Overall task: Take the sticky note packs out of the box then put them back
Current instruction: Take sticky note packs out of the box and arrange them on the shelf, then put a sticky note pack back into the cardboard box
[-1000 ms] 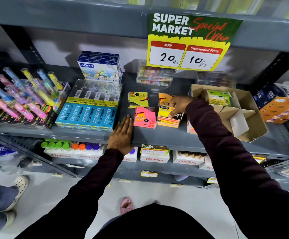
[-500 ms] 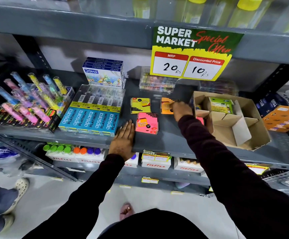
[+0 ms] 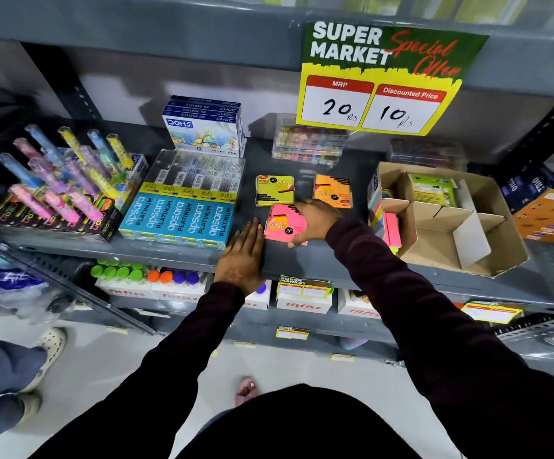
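Three sticky note packs lie on the grey shelf (image 3: 318,263): a yellow pack (image 3: 274,190), an orange pack (image 3: 333,191) and a pink pack (image 3: 282,223). My right hand (image 3: 315,220) covers the pink pack's right side, with fingers over its top and the thumb at its front edge. My left hand (image 3: 242,256) rests flat on the shelf's front edge, just left of the pink pack, holding nothing. The open cardboard box (image 3: 500,260) with dividers stands to the right. It holds a green pack (image 3: 432,190), and pink packs (image 3: 392,230) stand in its left compartment.
Blue Apsara pencil boxes (image 3: 178,220) lie left of the packs, with a Doms box (image 3: 204,127) behind them. Highlighter tubes (image 3: 60,180) fill the far left. A price sign (image 3: 378,77) hangs above. Orange boxes (image 3: 550,213) sit at right. Someone's shoe (image 3: 48,346) is on the floor.
My right hand moved left from the orange pack beside the box onto the pink pack. The yellow-orange pack it touched a second ago is gone from the shelf. My left hand stayed.
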{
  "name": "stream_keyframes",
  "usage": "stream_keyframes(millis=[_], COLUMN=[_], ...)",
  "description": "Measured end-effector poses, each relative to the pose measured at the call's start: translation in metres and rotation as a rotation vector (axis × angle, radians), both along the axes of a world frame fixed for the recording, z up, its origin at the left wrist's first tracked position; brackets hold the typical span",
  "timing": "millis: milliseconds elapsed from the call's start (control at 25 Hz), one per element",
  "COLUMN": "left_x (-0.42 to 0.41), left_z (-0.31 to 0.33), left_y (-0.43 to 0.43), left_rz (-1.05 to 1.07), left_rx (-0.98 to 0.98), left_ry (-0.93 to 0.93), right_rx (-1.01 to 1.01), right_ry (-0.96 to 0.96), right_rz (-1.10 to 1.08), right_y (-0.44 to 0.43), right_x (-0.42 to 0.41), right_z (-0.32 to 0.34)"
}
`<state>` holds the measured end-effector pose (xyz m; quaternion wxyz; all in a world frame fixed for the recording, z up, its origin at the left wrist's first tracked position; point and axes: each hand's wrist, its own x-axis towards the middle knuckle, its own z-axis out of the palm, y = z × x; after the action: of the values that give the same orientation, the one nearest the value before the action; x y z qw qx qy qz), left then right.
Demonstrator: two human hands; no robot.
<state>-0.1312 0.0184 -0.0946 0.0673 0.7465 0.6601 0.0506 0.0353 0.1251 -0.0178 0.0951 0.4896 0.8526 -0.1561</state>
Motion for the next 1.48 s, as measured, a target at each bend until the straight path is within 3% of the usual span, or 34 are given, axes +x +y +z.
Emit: stream_keyframes(millis=[160, 320, 480, 640, 760, 1040, 1200, 1480], left_x=[0.0, 0.0, 0.0, -0.001, -0.001, -0.001, 0.0, -0.001], left_z=[0.003, 0.002, -0.001, -0.004, -0.006, -0.005, -0.005, -0.005], left_y=[-0.002, -0.003, -0.003, -0.001, 0.0, -0.001, -0.001, -0.001], left_rz=[-0.012, -0.015, -0.009, -0.022, -0.022, -0.017, -0.011, -0.006], left_rx=[0.012, 0.021, 0.029, 0.034, 0.026, 0.021, 0.021, 0.022], left_ry=[0.001, 0.034, 0.068, 0.098, 0.109, 0.082, 0.133, 0.113], right_rx=[0.086, 0.199, 0.375, 0.38, 0.293, 0.083, 0.013, 0.313], right_ry=[-0.019, 0.084, 0.222, 0.251, 0.3, 0.383, 0.267, 0.184], right_rz=[-0.03, -0.178, -0.521, -0.94, -1.084, -1.153, -1.119, -0.909], right_y=[-0.013, -0.037, -0.063, -0.078, -0.075, -0.055, -0.055, -0.048], right_x=[-0.001, 0.01, 0.065, 0.147, 0.181, 0.18, 0.174, 0.117], right_z=[0.004, 0.026, 0.056, 0.063, 0.051, 0.012, 0.011, 0.055])
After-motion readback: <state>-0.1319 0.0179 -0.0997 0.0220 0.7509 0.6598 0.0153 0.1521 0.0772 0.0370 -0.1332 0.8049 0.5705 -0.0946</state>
